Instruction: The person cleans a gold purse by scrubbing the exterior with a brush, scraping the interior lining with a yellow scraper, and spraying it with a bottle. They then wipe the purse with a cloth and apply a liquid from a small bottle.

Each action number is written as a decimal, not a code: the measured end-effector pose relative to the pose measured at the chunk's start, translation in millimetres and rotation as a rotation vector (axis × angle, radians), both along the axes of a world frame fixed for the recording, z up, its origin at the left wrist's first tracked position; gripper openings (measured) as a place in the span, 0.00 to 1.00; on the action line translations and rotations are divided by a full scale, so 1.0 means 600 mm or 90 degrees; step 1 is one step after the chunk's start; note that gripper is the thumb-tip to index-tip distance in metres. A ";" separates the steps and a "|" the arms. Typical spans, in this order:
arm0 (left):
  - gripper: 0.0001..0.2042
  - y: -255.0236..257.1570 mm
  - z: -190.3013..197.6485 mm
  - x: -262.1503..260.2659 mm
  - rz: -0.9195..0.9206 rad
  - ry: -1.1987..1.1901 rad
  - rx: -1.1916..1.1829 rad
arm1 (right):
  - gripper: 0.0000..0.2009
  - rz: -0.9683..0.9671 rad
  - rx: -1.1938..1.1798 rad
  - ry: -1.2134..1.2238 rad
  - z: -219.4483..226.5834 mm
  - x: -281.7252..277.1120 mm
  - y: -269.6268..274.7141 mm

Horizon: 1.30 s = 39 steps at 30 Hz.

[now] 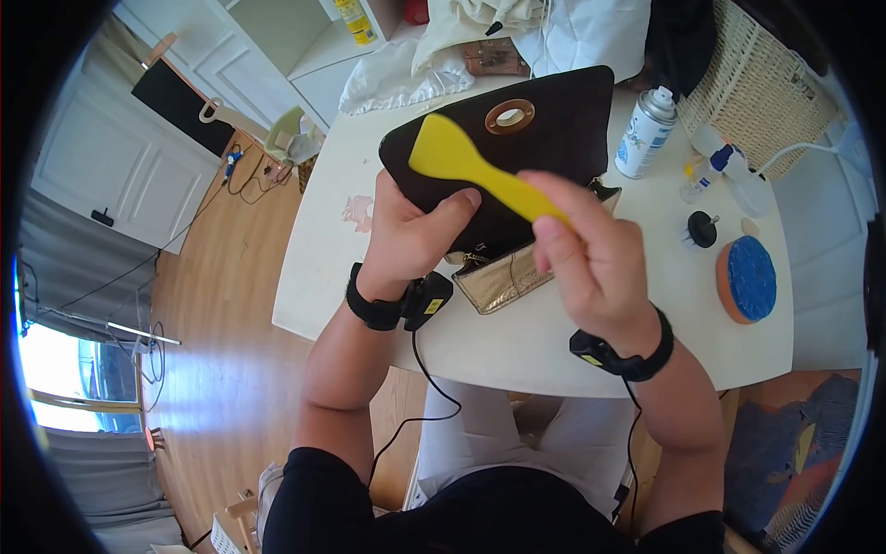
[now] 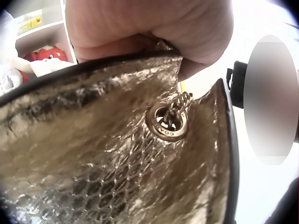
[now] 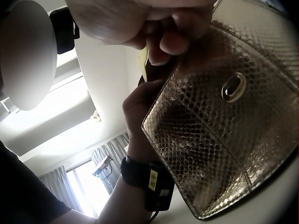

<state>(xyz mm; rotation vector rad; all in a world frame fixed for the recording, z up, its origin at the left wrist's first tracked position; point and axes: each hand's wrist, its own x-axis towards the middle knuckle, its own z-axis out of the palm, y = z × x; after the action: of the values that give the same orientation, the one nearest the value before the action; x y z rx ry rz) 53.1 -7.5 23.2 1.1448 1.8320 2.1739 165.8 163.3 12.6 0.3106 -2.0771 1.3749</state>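
A gold snakeskin-patterned handbag (image 1: 503,284) stands on the table with its dark-lined flap (image 1: 568,152) raised. My left hand (image 1: 415,231) grips the flap's left side, thumb lying on the dark lining and the other fingers hidden behind. In my right hand (image 1: 595,263) is a yellow spatula (image 1: 445,152), held by its handle, its flat blade over the upper left of the flap. The left wrist view shows a metal eyelet (image 2: 167,123) with a chain through it, close below the left hand. An oval metal fitting (image 3: 233,87) sits on the gold leather in the right wrist view.
Right of the bag stand a spray can (image 1: 646,134), a small bottle (image 1: 706,174), a black-topped jar (image 1: 700,231) and a round blue-faced sponge (image 1: 748,280). White cloth bags (image 1: 581,42) and a woven basket (image 1: 757,88) line the back. Cables hang from both wrists.
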 end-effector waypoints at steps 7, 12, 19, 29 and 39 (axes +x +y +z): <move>0.19 0.000 -0.002 -0.002 -0.002 0.013 -0.013 | 0.15 0.014 0.007 -0.013 -0.002 0.005 0.001; 0.21 -0.003 -0.002 -0.003 0.002 0.017 -0.023 | 0.15 0.013 0.010 0.000 -0.007 0.005 0.001; 0.23 -0.007 -0.004 -0.007 -0.021 0.007 0.001 | 0.15 -0.034 -0.045 -0.011 -0.008 0.001 0.007; 0.25 -0.010 -0.028 -0.020 -0.160 -0.078 0.158 | 0.14 -0.008 -0.023 0.012 -0.012 0.005 0.016; 0.30 0.000 -0.030 -0.026 -0.150 -0.165 0.277 | 0.12 -0.053 -0.095 -0.037 0.016 0.012 0.040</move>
<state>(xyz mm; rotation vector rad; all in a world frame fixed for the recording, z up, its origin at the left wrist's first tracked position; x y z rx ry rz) 37.4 -7.7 5.0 1.0126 1.0941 2.4981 173.0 187.4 22.3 0.1214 -1.9969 1.4952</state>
